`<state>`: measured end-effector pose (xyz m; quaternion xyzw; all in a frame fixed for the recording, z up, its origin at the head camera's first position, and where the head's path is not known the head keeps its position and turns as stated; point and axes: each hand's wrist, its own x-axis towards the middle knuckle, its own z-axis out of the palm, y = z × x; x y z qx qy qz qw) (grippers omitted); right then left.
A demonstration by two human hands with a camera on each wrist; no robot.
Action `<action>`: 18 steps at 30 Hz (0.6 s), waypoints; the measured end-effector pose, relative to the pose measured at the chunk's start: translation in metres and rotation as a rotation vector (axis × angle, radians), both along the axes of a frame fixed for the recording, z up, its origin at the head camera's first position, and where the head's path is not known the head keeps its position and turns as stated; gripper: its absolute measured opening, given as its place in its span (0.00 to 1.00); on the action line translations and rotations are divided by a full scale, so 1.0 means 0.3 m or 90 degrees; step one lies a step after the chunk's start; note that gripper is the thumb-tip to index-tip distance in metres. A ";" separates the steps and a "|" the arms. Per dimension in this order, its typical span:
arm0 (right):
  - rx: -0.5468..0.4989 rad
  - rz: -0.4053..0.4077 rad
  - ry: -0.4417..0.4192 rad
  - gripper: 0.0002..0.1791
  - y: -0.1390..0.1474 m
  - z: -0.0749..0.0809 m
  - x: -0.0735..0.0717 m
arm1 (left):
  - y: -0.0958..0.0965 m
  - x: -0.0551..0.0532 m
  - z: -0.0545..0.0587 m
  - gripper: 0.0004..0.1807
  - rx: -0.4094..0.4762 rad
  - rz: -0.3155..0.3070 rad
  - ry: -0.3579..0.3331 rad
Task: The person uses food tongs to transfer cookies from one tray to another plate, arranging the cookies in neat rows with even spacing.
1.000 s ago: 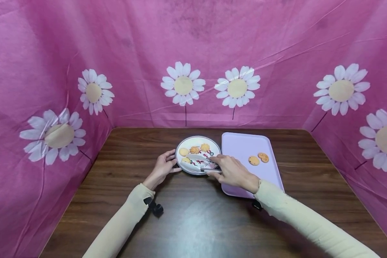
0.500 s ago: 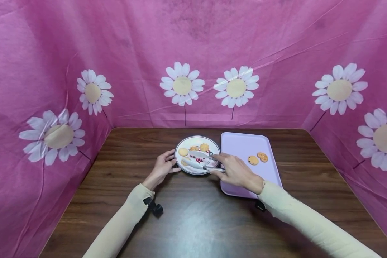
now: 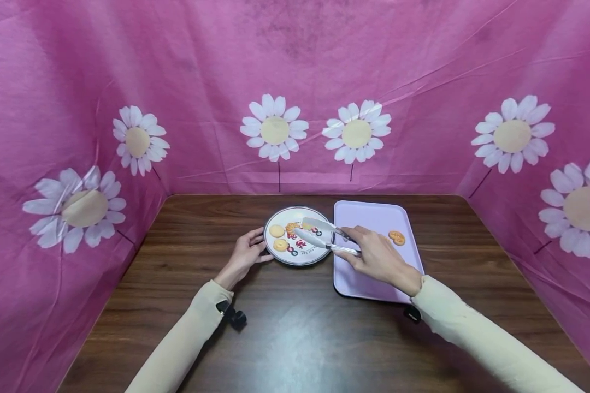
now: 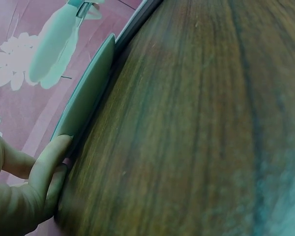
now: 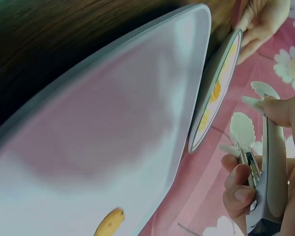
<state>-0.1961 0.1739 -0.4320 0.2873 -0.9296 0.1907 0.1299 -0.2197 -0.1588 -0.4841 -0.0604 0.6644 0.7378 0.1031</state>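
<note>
The right grip (image 3: 377, 256) holds the tongs (image 3: 314, 239), thumb against one arm and fingers curled along the other. The two blades reach out to the left of this grip and stand apart over the plate (image 3: 295, 214).

The left grip (image 3: 244, 254) is loosely spread, fingers and thumb touching the plate's edge; the plate lies directly right of it and left of the right grip. Nearest the left grip on the plate are a round pale cookie (image 3: 277, 231) and a ring-like cookie (image 3: 281, 245). A swirled cookie (image 3: 292, 228) lies farther from that grip, and another yellow one (image 3: 307, 225) is partly hidden behind a blade.

Below the right grip is the lilac tray (image 3: 373, 214) — just beside the plate, though I can't tell whether they touch. A pretzel-shaped cookie (image 3: 396, 237) rests on it, just beyond the right grip and to its right.

Plate and tray sit on the brown wood desk (image 3: 201, 240) — and past both grips hangs a pink cloth (image 3: 319, 54) printed with white daisies.
</note>
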 end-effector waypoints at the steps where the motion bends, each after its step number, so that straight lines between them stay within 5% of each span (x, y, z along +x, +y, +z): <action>1: -0.002 -0.003 0.000 0.32 0.009 0.001 0.001 | -0.002 0.000 -0.002 0.32 -0.001 0.000 0.001; 11: 0.009 -0.035 0.043 0.31 0.135 -0.016 0.018 | -0.003 -0.006 -0.006 0.32 -0.002 0.000 -0.001; 18: 0.021 -0.089 0.015 0.32 0.223 -0.038 0.051 | 0.000 -0.007 -0.008 0.32 -0.002 0.000 -0.002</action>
